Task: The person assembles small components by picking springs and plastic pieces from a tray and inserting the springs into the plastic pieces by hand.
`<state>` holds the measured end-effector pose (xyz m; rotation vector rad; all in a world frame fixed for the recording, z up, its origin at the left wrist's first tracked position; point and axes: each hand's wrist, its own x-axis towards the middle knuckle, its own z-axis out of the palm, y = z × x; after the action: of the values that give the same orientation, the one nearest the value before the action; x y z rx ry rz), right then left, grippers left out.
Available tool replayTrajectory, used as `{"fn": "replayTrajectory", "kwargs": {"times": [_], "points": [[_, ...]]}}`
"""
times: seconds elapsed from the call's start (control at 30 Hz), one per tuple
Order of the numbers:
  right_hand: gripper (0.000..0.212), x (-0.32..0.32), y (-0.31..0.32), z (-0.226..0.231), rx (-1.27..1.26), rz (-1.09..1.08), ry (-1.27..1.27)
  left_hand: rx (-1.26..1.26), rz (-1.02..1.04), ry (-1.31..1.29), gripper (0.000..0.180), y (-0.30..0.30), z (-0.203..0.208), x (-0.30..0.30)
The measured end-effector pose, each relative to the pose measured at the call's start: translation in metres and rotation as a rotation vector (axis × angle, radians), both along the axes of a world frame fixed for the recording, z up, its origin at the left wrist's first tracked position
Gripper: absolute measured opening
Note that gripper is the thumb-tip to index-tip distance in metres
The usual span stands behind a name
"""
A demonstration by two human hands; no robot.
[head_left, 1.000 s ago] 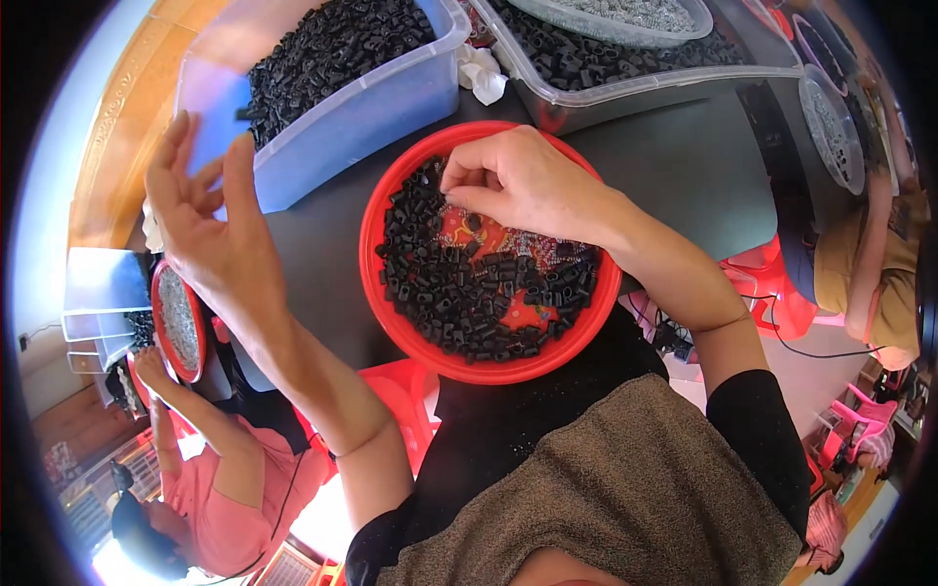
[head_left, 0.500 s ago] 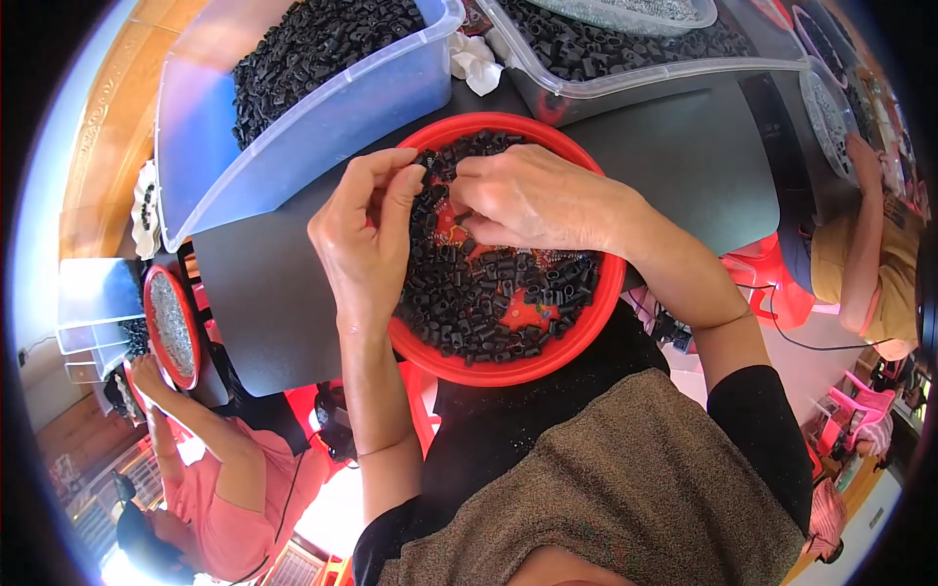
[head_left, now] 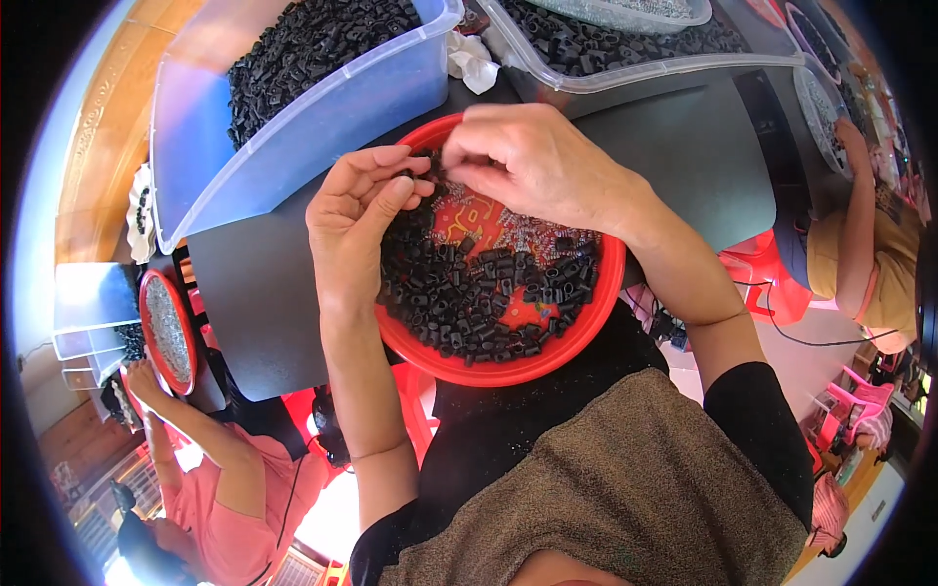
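Observation:
A round red tray [head_left: 618,283] lies in front of me, with many small black plastic parts [head_left: 469,293] piled along its near side. Tiny silvery metal pieces [head_left: 532,232] are scattered over its patterned bottom. At the tray's far left rim my left hand [head_left: 362,210] pinches a small black part between thumb and forefinger. My right hand [head_left: 542,166] reaches over the far side, its fingers closed together right beside the left fingertips. Whatever the right fingertips hold is too small and blurred to name.
Beyond the tray stand a bluish plastic bin [head_left: 322,127] heaped with black parts and a clear bin [head_left: 674,64] topped by a bowl of metal pieces [head_left: 635,12]. Crumpled white paper [head_left: 473,63] lies between them. Co-workers sit at left [head_left: 230,479] and right [head_left: 870,234].
My right hand has lifted from the tray's middle and shifted toward the far rim, nearer the left fingertips. Some black parts have left the centre, baring more patterned bottom.

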<state>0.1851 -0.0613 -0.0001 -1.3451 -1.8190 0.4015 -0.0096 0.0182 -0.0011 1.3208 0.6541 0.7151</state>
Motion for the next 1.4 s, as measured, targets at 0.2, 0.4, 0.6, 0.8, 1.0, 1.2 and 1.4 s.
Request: {"fn": "replayTrajectory", "kwargs": {"times": [0.2,0.4,0.6,0.8,1.0,1.2,1.4], "points": [[0.009,0.001,-0.010,-0.003,-0.203,0.076,-0.188,-0.018,-0.018,-0.006,0.025,-0.001,-0.001,-0.001],[0.010,-0.001,-0.009,-0.006,-0.265,0.050,-0.326,-0.017,-0.062,0.030,0.024,-0.001,0.000,-0.001],[0.013,-0.001,-0.007,0.000,-0.182,-0.001,-0.099,0.041,-0.069,0.110,0.018,0.002,-0.002,-0.003],[0.016,-0.006,-0.005,0.003,-0.013,-0.027,0.138,0.018,-0.064,0.067,0.021,-0.004,0.001,0.000],[0.017,-0.008,-0.003,-0.003,-0.001,-0.024,0.150,-0.019,-0.023,0.058,0.021,-0.006,0.002,0.002],[0.017,-0.010,-0.003,-0.005,-0.030,-0.034,0.126,0.056,0.024,0.119,0.019,-0.005,-0.001,0.000],[0.016,-0.011,-0.002,-0.008,0.007,-0.022,0.110,-0.001,-0.015,0.047,0.019,-0.006,-0.001,0.002]]}}
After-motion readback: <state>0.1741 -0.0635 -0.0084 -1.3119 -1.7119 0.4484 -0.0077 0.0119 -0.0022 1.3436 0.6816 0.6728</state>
